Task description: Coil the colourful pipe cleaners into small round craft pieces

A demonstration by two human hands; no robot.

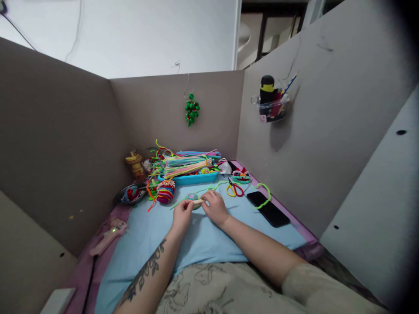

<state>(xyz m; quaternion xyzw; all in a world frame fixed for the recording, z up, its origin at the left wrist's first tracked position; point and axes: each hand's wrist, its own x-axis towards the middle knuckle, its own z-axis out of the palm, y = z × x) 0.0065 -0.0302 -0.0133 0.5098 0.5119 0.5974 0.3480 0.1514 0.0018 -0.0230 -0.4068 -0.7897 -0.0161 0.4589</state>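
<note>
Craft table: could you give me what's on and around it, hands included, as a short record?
Left hand: pinches one end of a pale strip
Right hand: holds the strip's other end
Under the hands: light blue cloth
Far side: blue tray with bundled pipe cleaners
Right side: red-and-yellow-handled scissors; black smartphone
Left side: pink glue gun, green light lit
Back panel: hanging green ornament

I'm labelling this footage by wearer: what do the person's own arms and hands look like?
The left forearm is bare, with a dark tattoo of a leafy stem running along it. The right forearm shows no marking; a loose, pale beige-grey sleeve ends near the elbow. The left hand and right hand are ungloved.
</note>
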